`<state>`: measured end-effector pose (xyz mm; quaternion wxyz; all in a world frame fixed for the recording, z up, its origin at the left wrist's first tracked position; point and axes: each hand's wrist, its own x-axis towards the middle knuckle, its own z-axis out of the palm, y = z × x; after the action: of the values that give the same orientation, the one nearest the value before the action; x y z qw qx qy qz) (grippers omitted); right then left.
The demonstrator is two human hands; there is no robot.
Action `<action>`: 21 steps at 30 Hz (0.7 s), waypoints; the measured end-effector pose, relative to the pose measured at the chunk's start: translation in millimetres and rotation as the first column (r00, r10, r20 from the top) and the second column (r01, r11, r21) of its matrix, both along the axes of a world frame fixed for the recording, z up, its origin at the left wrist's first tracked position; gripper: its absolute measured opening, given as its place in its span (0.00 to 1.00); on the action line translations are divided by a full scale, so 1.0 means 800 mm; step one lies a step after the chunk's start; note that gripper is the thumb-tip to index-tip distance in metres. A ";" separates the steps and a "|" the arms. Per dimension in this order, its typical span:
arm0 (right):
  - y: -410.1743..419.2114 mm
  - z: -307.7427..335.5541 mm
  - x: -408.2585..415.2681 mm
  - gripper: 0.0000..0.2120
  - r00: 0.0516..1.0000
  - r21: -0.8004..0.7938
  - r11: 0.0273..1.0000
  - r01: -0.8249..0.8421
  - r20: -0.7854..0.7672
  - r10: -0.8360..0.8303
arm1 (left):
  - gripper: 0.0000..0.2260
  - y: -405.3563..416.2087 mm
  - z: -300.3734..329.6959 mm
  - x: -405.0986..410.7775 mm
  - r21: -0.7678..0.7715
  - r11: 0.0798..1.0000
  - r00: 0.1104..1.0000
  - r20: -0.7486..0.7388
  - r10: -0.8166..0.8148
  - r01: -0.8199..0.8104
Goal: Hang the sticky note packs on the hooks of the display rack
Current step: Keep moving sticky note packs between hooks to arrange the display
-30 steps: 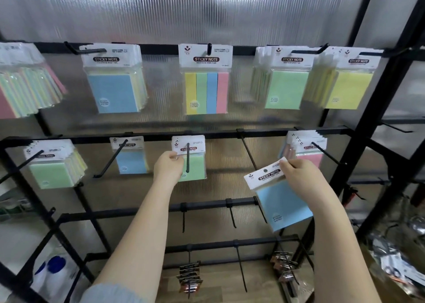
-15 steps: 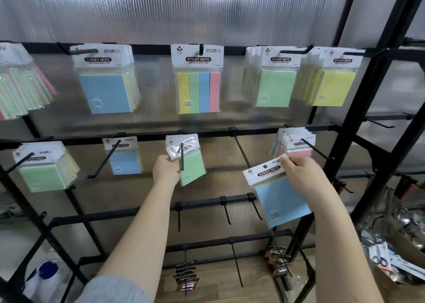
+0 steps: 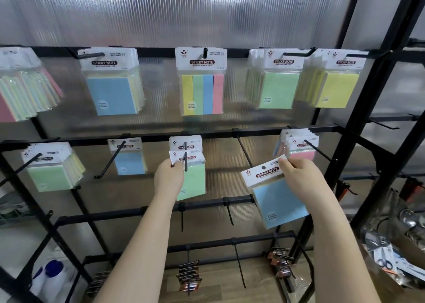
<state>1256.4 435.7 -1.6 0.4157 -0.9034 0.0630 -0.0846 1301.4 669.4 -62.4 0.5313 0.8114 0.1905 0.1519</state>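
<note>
Left hand (image 3: 169,179) covers the lower left part of the green pack (image 3: 193,178); its fingertips lie behind the header card. Right hand (image 3: 301,178) hides the upper right corner of the blue pack (image 3: 277,201). The pink-fronted packs (image 3: 20,88) at the display rack's (image 3: 358,160) top left are cut by the picture's left edge and blurred. Small print on all header cards is too fine to read. Items in the box (image 3: 395,263) at lower right are cut off and indistinct.

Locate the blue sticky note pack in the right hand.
Head view, lower right: blue sticky note pack pinched by right hand, tilted, below the empty middle-row hook.
</note>
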 end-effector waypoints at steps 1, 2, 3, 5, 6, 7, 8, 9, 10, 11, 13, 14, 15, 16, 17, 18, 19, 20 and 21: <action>0.002 0.000 0.000 0.20 1.000 0.002 1.000 0.003 0.003 -0.003 | 0.11 -0.001 0.005 -0.008 0.032 0.999 1.000 0.001 -0.012 0.012; 0.003 0.000 0.000 0.20 1.000 0.002 1.000 0.008 0.009 -0.008 | 0.11 -0.001 0.010 -0.014 0.061 0.998 1.000 -0.002 -0.027 0.027; 0.005 0.000 0.000 0.20 1.000 0.002 1.000 0.014 0.017 -0.014 | 0.11 0.000 0.015 -0.019 0.090 0.995 0.999 -0.010 -0.041 0.042; 0.007 0.000 0.000 0.20 0.999 0.014 0.999 0.033 0.035 -0.034 | 0.10 0.005 0.024 -0.028 0.169 0.983 0.996 -0.048 -0.069 0.076; 0.008 0.000 0.000 0.20 0.998 0.024 0.999 0.042 0.044 -0.043 | 0.11 0.008 0.028 -0.031 0.214 0.972 0.994 -0.072 -0.087 0.101; 0.009 0.000 0.000 0.21 0.997 0.033 0.998 0.049 0.054 -0.051 | 0.11 0.011 0.033 -0.035 0.255 0.959 0.990 -0.095 -0.102 0.123; 0.010 0.000 0.000 0.21 0.996 0.039 0.998 0.059 0.063 -0.061 | 0.11 0.013 0.039 -0.038 0.288 0.947 0.986 -0.120 -0.113 0.144; 0.010 0.000 0.000 0.21 0.995 0.040 0.997 0.068 0.072 -0.071 | 0.11 0.014 0.044 -0.042 0.318 0.934 0.982 -0.143 -0.123 0.163; 0.011 0.000 0.000 0.21 0.993 0.037 0.996 0.078 0.083 -0.081 | 0.11 0.015 0.049 -0.046 0.344 0.921 0.977 -0.166 -0.134 0.184; 0.011 0.000 -0.001 0.21 0.991 0.037 0.995 0.088 0.095 -0.091 | 0.11 0.016 0.053 -0.049 0.372 0.905 0.972 -0.189 -0.142 0.204; 0.011 0.001 -0.003 0.21 0.985 0.050 0.992 0.119 0.119 -0.124 | 0.11 0.017 0.063 -0.055 0.433 0.869 0.962 -0.230 -0.150 0.239; 0.010 0.002 -0.004 0.21 0.981 0.058 0.989 0.137 0.132 -0.144 | 0.12 0.017 0.068 -0.057 0.452 0.856 0.959 -0.239 -0.155 0.251; 0.009 0.002 -0.005 0.21 0.975 0.073 0.985 0.158 0.148 -0.167 | 0.12 0.017 0.073 -0.058 0.463 0.848 0.957 -0.237 -0.164 0.260; 0.006 0.001 -0.006 0.20 0.966 0.094 0.979 0.182 0.169 -0.196 | 0.13 0.016 0.079 -0.058 0.467 0.843 0.958 -0.226 -0.178 0.267; 0.004 0.000 -0.006 0.20 0.954 0.124 0.970 0.208 0.195 -0.229 | 0.13 0.014 0.083 -0.057 0.465 0.841 0.958 -0.208 -0.198 0.275; 0.000 -0.003 -0.006 0.19 0.937 0.167 0.958 0.235 0.224 -0.269 | 0.13 0.011 0.087 -0.056 0.462 0.842 0.959 -0.183 -0.217 0.279; -0.003 -0.005 -0.007 0.19 0.917 0.219 0.941 0.257 0.253 -0.309 | 0.13 0.006 0.090 -0.054 0.456 0.845 0.960 -0.158 -0.233 0.280; -0.008 -0.007 -0.008 0.19 0.896 0.273 0.923 0.271 0.279 -0.346 | 0.12 0.001 0.092 -0.050 0.444 0.851 0.959 -0.134 -0.248 0.282; -0.012 -0.009 -0.009 0.19 0.877 0.317 0.907 0.277 0.302 -0.374 | 0.12 -0.006 0.093 -0.047 0.428 0.857 0.958 -0.114 -0.262 0.285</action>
<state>1248.9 425.8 -8.6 0.5163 -0.7854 0.1497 -0.3067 1263.8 664.6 12.4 0.3450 0.9328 0.0478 0.0931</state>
